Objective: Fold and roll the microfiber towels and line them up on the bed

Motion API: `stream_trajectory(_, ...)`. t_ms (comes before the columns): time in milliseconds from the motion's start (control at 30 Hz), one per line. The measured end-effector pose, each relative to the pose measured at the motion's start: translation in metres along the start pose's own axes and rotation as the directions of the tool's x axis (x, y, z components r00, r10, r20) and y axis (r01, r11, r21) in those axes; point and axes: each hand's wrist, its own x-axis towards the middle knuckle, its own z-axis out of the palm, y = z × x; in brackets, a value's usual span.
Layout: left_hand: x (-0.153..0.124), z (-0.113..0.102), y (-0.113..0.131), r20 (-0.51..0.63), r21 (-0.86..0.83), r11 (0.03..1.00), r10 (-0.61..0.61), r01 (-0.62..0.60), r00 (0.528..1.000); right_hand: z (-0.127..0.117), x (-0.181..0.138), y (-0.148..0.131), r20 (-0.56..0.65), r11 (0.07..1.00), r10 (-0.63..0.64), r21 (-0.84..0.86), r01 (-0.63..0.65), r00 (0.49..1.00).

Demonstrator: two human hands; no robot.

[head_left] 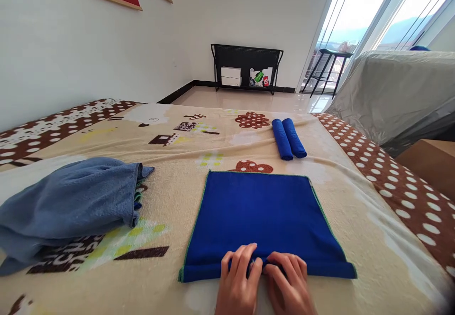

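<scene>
A dark blue cloth (259, 210) with green stitched edges lies spread flat in front of me. Its near edge is rolled into a narrow strip running from side to side. My left hand (240, 277) has its fingers curled over the middle of that strip. Close beside it, my right hand (288, 279) grips the same rolled edge with bent fingers. The hands nearly touch, and the fingertips are partly hidden in the cloth. Beyond the cloth, two blue rolled cloths (288, 138) lie side by side.
On the left is a heap of grey-blue cloths (74, 201). Everything lies on a patterned beige blanket (170, 210) with a brown dotted border. A plastic-covered piece of furniture (401, 87) and a cardboard box (430, 163) stand at the right. A black rack (247, 59) stands by the far wall.
</scene>
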Motion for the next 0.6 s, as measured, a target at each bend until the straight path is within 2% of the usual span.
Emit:
stream_trajectory(67, -0.001, -0.002, -0.007, 0.036, -0.016, 1.0, 0.015, -0.014, 0.999, -0.002, 0.003, 0.003, 0.015, 0.999, -0.016, 0.041, 0.015, 1.0)
stream_trajectory(200, -0.016, -0.034, -0.059, 0.104, 0.058, 0.997, 0.046, -0.052, 0.994, -0.037, -0.016, 0.046, 0.08, 1.0, -0.017, 0.005, 0.017, 0.997)
stream_trajectory(300, -0.028, -0.059, -0.096, 0.041, 0.189, 0.982, 0.001, -0.008, 0.999, -0.068, -0.042, 0.082, 0.094, 0.994, 0.068, -0.089, -0.06, 0.993)
stream_trajectory(367, -0.031, -0.068, -0.105, -0.009, 0.261, 0.965, -0.034, 0.035, 0.999, -0.078, -0.055, 0.095, 0.088, 0.983, 0.123, -0.151, -0.108, 0.989)
stream_trajectory(433, -0.029, -0.067, -0.099, -0.057, 0.313, 0.946, -0.066, 0.08, 0.996, -0.077, -0.058, 0.094, 0.041, 0.966, 0.159, -0.215, -0.147, 0.986)
stream_trajectory(500, -0.022, -0.059, -0.078, -0.08, 0.314, 0.946, -0.052, 0.074, 0.995, -0.064, -0.051, 0.078, -0.009, 0.956, 0.16, -0.247, -0.157, 0.987)
stream_trajectory(533, -0.017, -0.051, -0.064, -0.056, 0.282, 0.959, -0.005, 0.02, 0.998, -0.054, -0.044, 0.066, -0.017, 0.962, 0.134, -0.238, -0.134, 0.991)
stream_trajectory(600, -0.008, -0.033, -0.034, 0.007, 0.169, 0.971, 0.173, -0.172, 0.985, -0.033, -0.026, 0.038, 0.003, 0.986, 0.024, -0.166, -0.023, 1.0)
